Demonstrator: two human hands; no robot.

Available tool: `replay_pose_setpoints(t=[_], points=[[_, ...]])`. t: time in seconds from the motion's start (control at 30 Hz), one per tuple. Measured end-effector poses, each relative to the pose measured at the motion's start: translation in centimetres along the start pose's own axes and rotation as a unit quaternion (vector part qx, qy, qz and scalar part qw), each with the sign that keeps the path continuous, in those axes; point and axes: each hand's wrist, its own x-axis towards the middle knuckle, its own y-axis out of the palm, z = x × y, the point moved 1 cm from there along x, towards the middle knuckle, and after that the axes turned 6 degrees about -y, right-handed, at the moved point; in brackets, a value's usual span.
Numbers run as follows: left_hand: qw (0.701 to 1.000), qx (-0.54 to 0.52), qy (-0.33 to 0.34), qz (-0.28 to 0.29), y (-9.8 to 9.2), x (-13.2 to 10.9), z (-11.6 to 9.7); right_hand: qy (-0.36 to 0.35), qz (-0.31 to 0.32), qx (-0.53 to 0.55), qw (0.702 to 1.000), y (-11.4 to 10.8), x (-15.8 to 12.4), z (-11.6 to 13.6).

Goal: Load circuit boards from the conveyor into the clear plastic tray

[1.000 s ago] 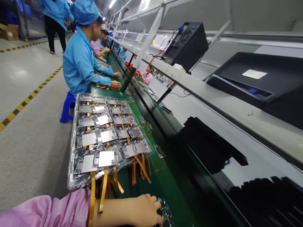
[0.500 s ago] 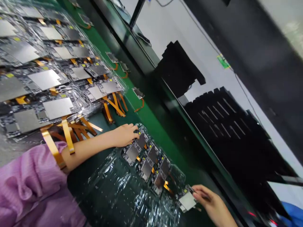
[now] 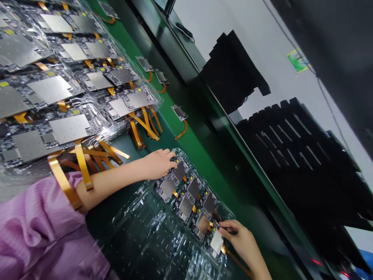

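Note:
A clear plastic tray (image 3: 140,217) lies on the green bench top, with several circuit boards (image 3: 185,206) in pockets along its far side. My left hand (image 3: 159,164) is at the tray's upper corner, its fingers curled on the rim beside the first boards. Between the thumb and fingers of my right hand (image 3: 241,238) is a circuit board (image 3: 216,242) with a silvery metal shield. This board is over the lower right end of the tray, close to the last seated boards. An orange ribbon cable (image 3: 237,262) trails from it under my right hand.
Stacked plastic trays of larger circuit boards (image 3: 70,128) fill the left side, with orange ribbon cables (image 3: 84,163) hanging towards my left forearm. Several small boards lie on the green mat (image 3: 163,105) by the bench's back ledge. Black ridged trays (image 3: 285,144) stand beyond.
My right hand has brought the circuit board up and left, from beside the tray to over its end pocket. My left hand stays at the tray's corner. The view has shifted slightly.

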Motion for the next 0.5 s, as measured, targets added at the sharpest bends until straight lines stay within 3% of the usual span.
replay_pose_setpoints(t=[0.1, 0.27, 0.4, 0.5], points=[[1.0, 0.002, -0.006, 0.009, -0.1, 0.0, -0.1, 0.005, -0.073, -0.062, 0.995, -1.7, -0.5, 2.5], [1.0, -0.006, -0.008, 0.014, -0.2, 0.0, -0.1, -0.023, -0.138, -0.135, 0.981, -4.0, 0.5, 9.9], [1.0, -0.022, -0.002, -0.007, -0.2, 0.1, -0.2, -0.086, -0.093, -0.143, 0.982, -4.2, 3.1, 15.1], [1.0, -0.016, 0.003, -0.02, -0.1, 0.3, -0.2, -0.097, -0.044, -0.142, 0.984, -4.0, 6.7, 18.3]])
